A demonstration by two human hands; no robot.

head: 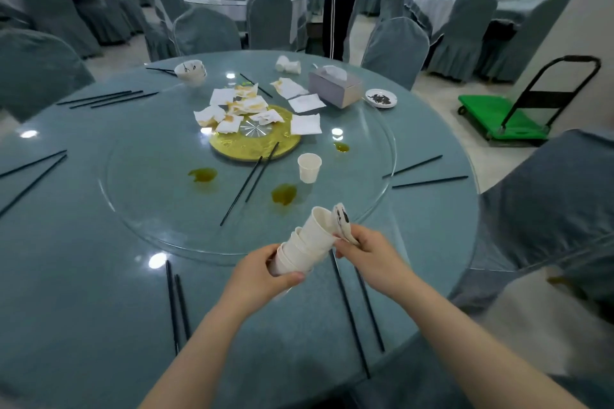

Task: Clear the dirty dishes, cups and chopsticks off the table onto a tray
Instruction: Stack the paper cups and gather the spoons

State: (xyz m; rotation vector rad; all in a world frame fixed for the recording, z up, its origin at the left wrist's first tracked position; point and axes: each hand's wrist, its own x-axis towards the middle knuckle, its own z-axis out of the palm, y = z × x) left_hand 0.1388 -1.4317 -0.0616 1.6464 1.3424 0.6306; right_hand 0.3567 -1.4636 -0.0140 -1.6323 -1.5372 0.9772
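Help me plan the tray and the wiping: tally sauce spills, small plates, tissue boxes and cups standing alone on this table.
Sauce spills: 3
Small plates: 2
Tissue boxes: 1
Cups standing alone: 1
Total: 7
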